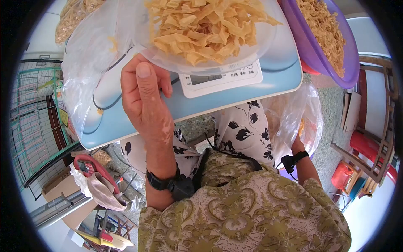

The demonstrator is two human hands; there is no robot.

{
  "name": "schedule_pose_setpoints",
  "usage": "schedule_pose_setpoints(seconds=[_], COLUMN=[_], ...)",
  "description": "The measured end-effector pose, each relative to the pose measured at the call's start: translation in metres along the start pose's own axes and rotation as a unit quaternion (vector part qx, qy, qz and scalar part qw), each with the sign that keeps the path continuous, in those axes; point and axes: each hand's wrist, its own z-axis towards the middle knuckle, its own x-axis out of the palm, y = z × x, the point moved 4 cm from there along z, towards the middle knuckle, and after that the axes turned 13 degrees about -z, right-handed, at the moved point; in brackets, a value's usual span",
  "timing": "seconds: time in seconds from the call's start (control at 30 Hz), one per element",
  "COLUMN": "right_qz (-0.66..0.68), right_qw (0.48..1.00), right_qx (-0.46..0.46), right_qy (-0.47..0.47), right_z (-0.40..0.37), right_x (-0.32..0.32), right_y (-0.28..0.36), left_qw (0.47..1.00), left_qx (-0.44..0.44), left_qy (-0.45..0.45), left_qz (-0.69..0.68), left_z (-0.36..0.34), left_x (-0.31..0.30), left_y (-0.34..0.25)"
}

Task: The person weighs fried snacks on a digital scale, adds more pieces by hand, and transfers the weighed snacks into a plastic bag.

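My left hand [146, 90] is beside the rim of a translucent plastic bowl [168, 62]. Its fingers are loosely curled with the thumb on top, and nothing shows in them. Wide, wavy yellowish dried strips [201, 31] fill the bowl, which rests on a white digital scale [222, 82]. Low on the right, my right hand [298, 145] reaches into a clear plastic bag [312, 119]; the plastic and the angle hide its fingers. Some yellowish pieces show through the bag there.
The scale stands on a blue-and-white tabletop [201, 105]. A purple basin [350, 71] of brownish shreds is at the right, and an empty-looking clear bag [84, 63] drapes over the left side. A filled bag [75, 19] lies at the back left.
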Motion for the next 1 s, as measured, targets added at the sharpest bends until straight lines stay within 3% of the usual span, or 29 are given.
schedule_pose_setpoints(seconds=[0.23, 0.3, 0.33, 0.4, 0.43, 0.5, 0.53, 0.6, 0.73, 0.8, 1.0], right_qz=[-0.071, -0.168, -0.168, -0.245, -0.245, -0.546, -0.546, -0.43, -0.427, -0.301, -0.143], right_qw=[0.997, 0.978, 0.978, 0.934, 0.934, 0.774, 0.773, 0.871, 0.871, 0.929, 0.964], right_qx=[-0.014, -0.114, -0.116, -0.239, -0.241, -0.292, -0.293, -0.22, -0.225, -0.199, -0.221], right_qy=[-0.008, -0.052, -0.053, -0.097, -0.098, -0.134, -0.135, -0.092, -0.096, -0.084, -0.033], right_z=[-0.008, 0.0, -0.008, -0.04, -0.036, -0.031, -0.032, -0.036, -0.054, -0.065, -0.095], right_x=[0.011, 0.004, 0.016, 0.05, 0.041, 0.024, 0.02, 0.011, 0.011, 0.011, 0.019], right_y=[0.025, 0.038, 0.05, 0.092, 0.092, 0.098, 0.1, 0.103, 0.117, 0.125, 0.157], left_qw=[1.0, 1.0, 1.0, 1.0, 1.0, 1.0, 1.0, 1.0, 1.0, 1.0, 0.999], left_qx=[-0.012, -0.01, -0.009, -0.01, -0.012, -0.009, -0.008, -0.011, -0.005, -0.008, -0.022], left_qy=[0.001, -0.002, -0.006, -0.005, -0.005, 0.001, 0.005, 0.006, 0.017, 0.002, -0.023], left_qz=[-0.008, -0.007, -0.005, -0.004, -0.001, -0.008, -0.012, -0.014, -0.021, -0.016, 0.014], left_z=[0.001, 0.001, 0.001, 0.001, 0.001, 0.001, 0.001, 0.001, 0.001, 0.001, 0.001], left_x=[0.0, 0.001, 0.002, 0.002, 0.001, -0.001, -0.002, -0.002, -0.002, -0.002, -0.002], left_y=[0.0, 0.0, -0.001, -0.002, -0.002, 0.0, 0.0, 0.0, 0.0, -0.001, 0.0])
